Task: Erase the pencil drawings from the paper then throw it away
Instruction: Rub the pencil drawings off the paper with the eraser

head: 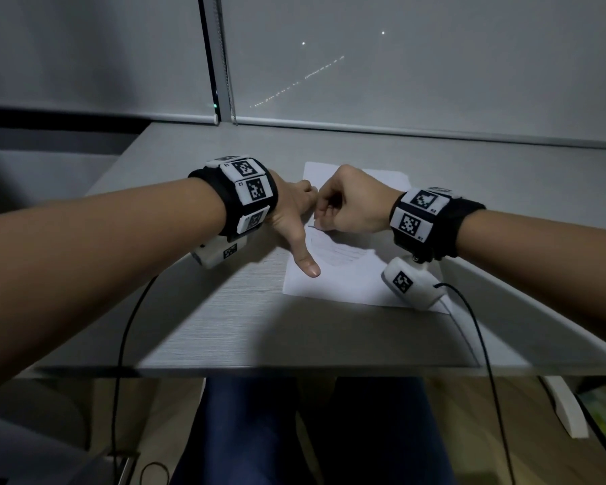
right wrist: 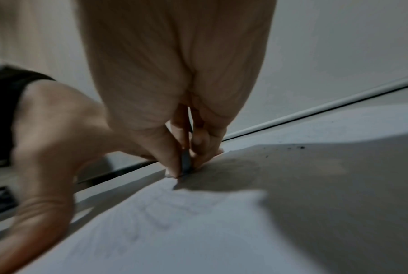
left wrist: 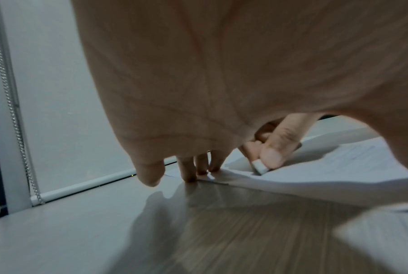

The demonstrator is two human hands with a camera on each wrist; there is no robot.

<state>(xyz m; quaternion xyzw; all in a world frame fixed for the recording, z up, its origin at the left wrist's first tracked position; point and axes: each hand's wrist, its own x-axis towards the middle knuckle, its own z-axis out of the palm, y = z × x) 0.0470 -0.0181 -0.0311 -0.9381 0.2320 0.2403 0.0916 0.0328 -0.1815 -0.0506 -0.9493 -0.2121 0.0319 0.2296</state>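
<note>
A white sheet of paper (head: 347,274) with faint pencil lines (head: 340,252) lies on the grey table. My left hand (head: 294,211) is spread on the sheet's left edge, thumb stretched toward me and fingertips (left wrist: 191,174) pressing the paper down. My right hand (head: 347,204) pinches a small white eraser (left wrist: 259,167) between thumb and fingers, its end touching the paper near the left edge. In the right wrist view the eraser (right wrist: 186,163) shows as a thin dark slab between the fingertips, with pencil marks (right wrist: 165,211) on the paper below it.
The grey table (head: 224,327) extends left and toward me, its front edge near my lap. A closed roller blind (head: 399,64) with a bead chain (left wrist: 12,111) stands behind the table. Cables hang from both wrist cameras. Dark eraser crumbs (right wrist: 299,147) lie on the paper's far part.
</note>
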